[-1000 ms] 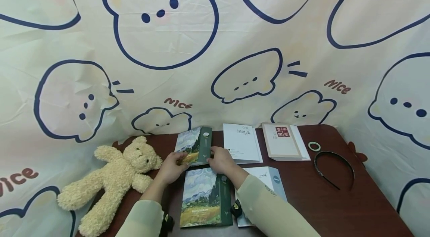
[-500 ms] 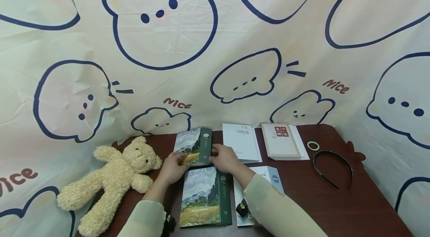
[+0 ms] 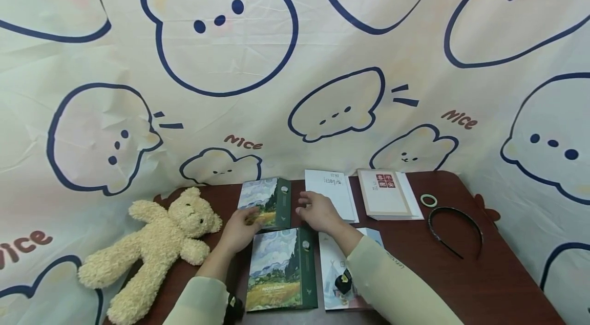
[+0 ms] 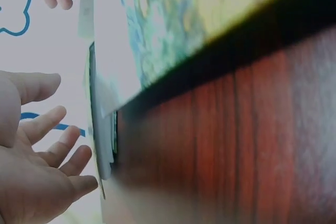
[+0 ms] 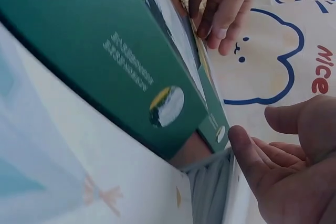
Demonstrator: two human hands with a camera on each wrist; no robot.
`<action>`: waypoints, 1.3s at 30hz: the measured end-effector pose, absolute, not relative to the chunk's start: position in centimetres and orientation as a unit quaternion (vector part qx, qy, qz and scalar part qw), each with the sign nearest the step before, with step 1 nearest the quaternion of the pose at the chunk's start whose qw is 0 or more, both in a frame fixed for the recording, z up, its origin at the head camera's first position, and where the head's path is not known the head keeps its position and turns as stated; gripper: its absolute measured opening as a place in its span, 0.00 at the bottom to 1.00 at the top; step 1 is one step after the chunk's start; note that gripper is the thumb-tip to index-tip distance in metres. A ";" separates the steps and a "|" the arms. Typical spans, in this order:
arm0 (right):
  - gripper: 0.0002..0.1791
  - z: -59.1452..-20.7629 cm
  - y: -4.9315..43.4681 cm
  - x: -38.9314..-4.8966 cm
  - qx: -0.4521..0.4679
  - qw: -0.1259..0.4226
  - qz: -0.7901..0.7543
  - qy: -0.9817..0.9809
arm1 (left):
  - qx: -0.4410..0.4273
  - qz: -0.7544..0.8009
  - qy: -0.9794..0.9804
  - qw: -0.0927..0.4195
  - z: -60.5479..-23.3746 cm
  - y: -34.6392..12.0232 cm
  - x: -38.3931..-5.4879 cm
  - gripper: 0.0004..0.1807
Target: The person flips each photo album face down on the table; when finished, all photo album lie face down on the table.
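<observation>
Cream fabric printed with navy-outlined cartoon bears (image 3: 221, 59) drapes behind and beside a dark reddish-brown wooden table (image 3: 428, 274), its rear edge meeting the cloth. Near that edge, left of centre, lies a flat green-spined album with a painted landscape cover (image 3: 269, 202); a matching green-spined album (image 3: 278, 271) lies just nearer the person, a narrow gap between their facing edges. The left hand (image 3: 238, 230), fingers loosely parted, lies over the far album's near left corner; whether it touches cannot be told. The right hand (image 3: 320, 212), relaxed and holding nothing, hovers apart from the green spine, above the strip of wood before a white album with black characters (image 3: 328, 194). Farther right, a beige album with a red square emblem (image 3: 384, 194) leaves wood showing toward a pale green ring (image 3: 428, 200) and a thin black headband (image 3: 454, 208). A shaggy cream plush bear (image 3: 161, 243) limits room at left. Brown wood extends broadly at lower right.
</observation>
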State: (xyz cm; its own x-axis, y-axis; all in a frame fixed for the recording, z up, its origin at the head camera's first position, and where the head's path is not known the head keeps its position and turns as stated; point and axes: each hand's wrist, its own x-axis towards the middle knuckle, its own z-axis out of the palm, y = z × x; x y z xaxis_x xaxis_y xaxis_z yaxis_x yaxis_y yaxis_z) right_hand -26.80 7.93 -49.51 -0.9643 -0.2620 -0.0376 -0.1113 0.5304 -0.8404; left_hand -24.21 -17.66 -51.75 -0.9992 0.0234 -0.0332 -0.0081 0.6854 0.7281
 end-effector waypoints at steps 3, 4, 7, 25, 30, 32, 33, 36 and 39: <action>0.31 -49.4 8.3 -26.9 -0.103 0.076 -0.470 0.873 | 0.005 0.410 0.912 0.018 -51.5 -17.3 -24.1 0.25; 0.31 -49.4 8.5 -26.9 -0.102 0.074 -0.468 0.875 | 0.006 0.415 0.910 0.015 -51.4 -17.1 -24.0 0.25; 0.31 -49.2 8.8 -26.9 -0.095 0.071 -0.468 0.876 | 0.005 0.428 0.904 0.003 -51.3 -16.6 -23.9 0.23; 0.27 -49.7 12.7 -26.9 -0.072 0.012 -0.410 0.909 | 0.053 0.530 0.846 0.031 -50.0 -12.2 -23.5 0.27; 0.28 -50.1 13.9 -26.9 -0.056 0.018 -0.392 0.918 | 0.048 0.537 0.841 0.041 -50.3 -11.0 -23.7 0.30; 0.29 -50.2 14.4 -26.8 -0.049 0.023 -0.387 0.920 | 0.048 0.540 0.839 0.045 -50.4 -10.6 -23.8 0.31; 0.30 -50.3 14.6 -26.9 -0.047 0.024 -0.383 0.922 | 0.047 0.543 0.837 0.049 -50.4 -10.3 -23.9 0.32; 0.31 -50.7 15.1 -26.9 -0.042 0.026 -0.373 0.926 | 0.046 0.553 0.830 0.057 -50.5 -9.5 -23.9 0.33; 0.31 -50.8 15.6 -26.9 -0.042 0.023 -0.366 0.929 | 0.042 0.565 0.821 0.068 -50.5 -8.8 -24.1 0.34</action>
State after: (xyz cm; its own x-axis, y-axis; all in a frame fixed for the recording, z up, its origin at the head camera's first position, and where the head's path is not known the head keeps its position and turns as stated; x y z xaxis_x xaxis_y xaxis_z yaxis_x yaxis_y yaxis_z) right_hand -26.89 15.63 -50.80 -0.9954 -0.0948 -0.0111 -0.0618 0.7284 -0.6824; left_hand -24.06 -8.82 -50.52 -0.9872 0.1461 -0.0637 -0.0073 0.3581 0.9337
